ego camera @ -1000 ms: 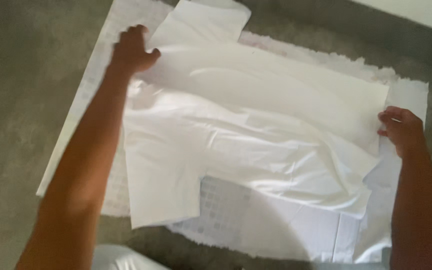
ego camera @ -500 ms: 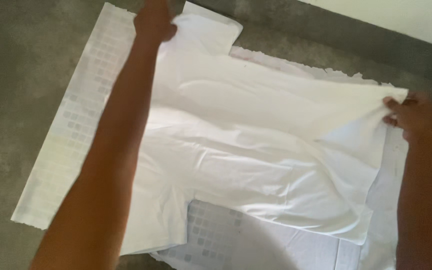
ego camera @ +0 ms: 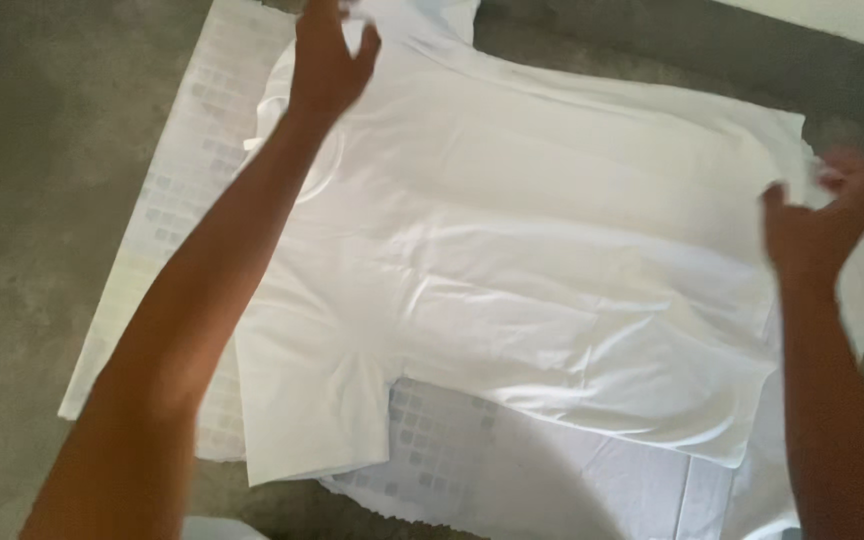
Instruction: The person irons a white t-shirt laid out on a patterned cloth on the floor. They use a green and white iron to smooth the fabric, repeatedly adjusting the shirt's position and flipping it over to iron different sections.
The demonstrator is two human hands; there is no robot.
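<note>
A white T-shirt (ego camera: 552, 250) lies spread flat on a white cloth with a faint square pattern (ego camera: 182, 200). One sleeve (ego camera: 307, 420) points toward me and the other (ego camera: 432, 15) lies at the far edge. My left hand (ego camera: 327, 60) hovers over the shirt's shoulder and neck end, fingers apart and holding nothing. My right hand (ego camera: 817, 225) is at the shirt's hem end on the right, fingers spread and blurred, just off the fabric's edge.
The cloth rests on a grey concrete floor (ego camera: 32, 150) that surrounds it on the left and at the far side. A pale wall base (ego camera: 852, 15) runs across the top right corner.
Both hands gripped the shirt's ends and pulled it out straight; now the shirt lies flatter and both hands have let go with fingers spread.
</note>
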